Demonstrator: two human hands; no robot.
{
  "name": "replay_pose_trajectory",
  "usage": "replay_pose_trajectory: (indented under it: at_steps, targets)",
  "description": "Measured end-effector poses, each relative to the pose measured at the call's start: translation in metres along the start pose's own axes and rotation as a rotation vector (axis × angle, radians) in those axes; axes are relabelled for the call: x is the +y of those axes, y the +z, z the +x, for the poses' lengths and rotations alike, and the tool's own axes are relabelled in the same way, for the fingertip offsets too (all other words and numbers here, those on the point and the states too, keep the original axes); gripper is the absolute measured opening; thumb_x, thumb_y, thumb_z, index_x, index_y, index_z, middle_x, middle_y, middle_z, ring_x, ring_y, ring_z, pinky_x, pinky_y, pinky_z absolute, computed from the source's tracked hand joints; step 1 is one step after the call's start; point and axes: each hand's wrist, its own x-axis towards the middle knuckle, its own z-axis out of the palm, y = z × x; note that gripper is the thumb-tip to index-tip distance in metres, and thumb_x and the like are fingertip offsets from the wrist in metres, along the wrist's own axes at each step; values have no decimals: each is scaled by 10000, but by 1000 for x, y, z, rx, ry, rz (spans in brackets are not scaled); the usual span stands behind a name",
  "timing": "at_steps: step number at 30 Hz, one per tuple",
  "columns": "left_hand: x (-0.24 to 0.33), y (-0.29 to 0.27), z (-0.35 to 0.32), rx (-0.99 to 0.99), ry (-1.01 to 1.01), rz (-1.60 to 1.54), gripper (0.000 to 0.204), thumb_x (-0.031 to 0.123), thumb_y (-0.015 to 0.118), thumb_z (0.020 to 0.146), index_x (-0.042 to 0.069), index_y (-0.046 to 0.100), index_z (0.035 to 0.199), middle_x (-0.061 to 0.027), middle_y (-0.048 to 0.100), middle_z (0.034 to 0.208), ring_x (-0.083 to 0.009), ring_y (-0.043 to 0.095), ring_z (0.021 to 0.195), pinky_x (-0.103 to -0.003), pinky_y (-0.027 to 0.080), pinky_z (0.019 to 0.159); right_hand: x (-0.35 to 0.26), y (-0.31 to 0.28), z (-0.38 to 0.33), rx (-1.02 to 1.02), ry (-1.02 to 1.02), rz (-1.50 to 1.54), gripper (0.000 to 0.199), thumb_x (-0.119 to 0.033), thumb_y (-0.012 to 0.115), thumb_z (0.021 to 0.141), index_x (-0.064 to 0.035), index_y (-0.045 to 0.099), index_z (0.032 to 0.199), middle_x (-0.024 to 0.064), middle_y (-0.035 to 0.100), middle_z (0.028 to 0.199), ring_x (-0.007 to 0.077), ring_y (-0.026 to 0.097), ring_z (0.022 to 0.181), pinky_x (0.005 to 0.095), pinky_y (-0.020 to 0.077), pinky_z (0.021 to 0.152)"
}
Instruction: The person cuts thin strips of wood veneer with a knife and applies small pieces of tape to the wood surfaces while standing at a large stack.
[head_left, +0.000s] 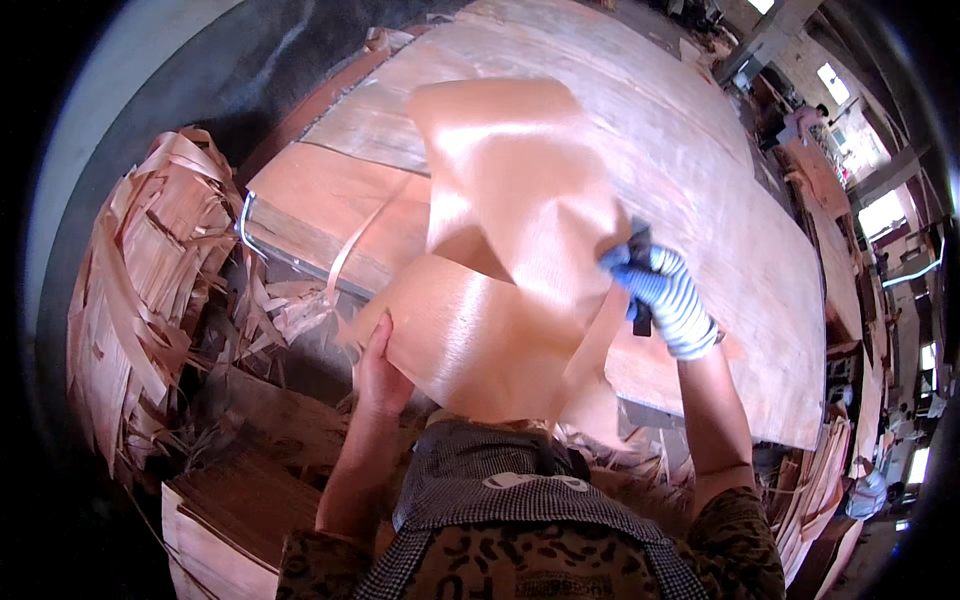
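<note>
While the bare left hand (381, 375) pinches the near left edge of a thin, glossy tan veneer sheet (540, 240), thumb on top, the right hand (668, 293), in a blue-and-white striped glove, is at the sheet's right edge. The right hand's grip is closed around a dark object (642, 320) of unclear kind; whether it also grasps the veneer cannot be told. The sheet, bent and creased across its middle, spreads just beyond the wearer's checked apron (455, 468), over a wide stack of pale wood panels (740, 260) that extends far and right. On the left is a large bundle of veneer strips (150, 270), with loose scraps (290, 310) between it and the panels. Near left lies a pile of brown sheets (235, 505). At the far right, a co-worker (803, 122) bends beside a reddish panel (815, 175).
</note>
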Motion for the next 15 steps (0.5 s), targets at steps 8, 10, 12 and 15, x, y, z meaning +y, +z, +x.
replay_pose_trajectory:
  at_steps: [8,10,12,15]
  targets:
    - [80,-58,-38,326,389,-94,482,327,457,877,14,435,1242,-149,507,1210,-280,504,1099,-449,441,909,-32,-88,137,221,-241,54,217,-168,607,800,-80,653,994,-21,600,800,60,499,596,192,432,507]
    - [116,-116,-72,342,511,-52,464,338,454,879,7,466,1204,-159,547,1142,-287,566,1001,-448,503,822,-37,-113,180,286,-239,5,207,-175,611,805,-82,653,985,-17,597,798,65,498,591,196,434,497]
    - [165,-206,-150,493,733,143,491,375,453,884,2,463,1203,-155,536,1163,-280,572,989,-440,501,825,-46,-118,226,298,-231,-51,190,-187,626,805,-79,657,958,-13,587,749,74,488,544,201,425,465]
    - [159,-181,-196,554,1074,703,496,369,418,909,3,429,1244,-139,478,1246,-256,506,1088,-419,420,920,-62,-150,305,317,-335,-303,247,-272,666,769,-45,649,865,16,545,638,109,473,465,245,413,424]
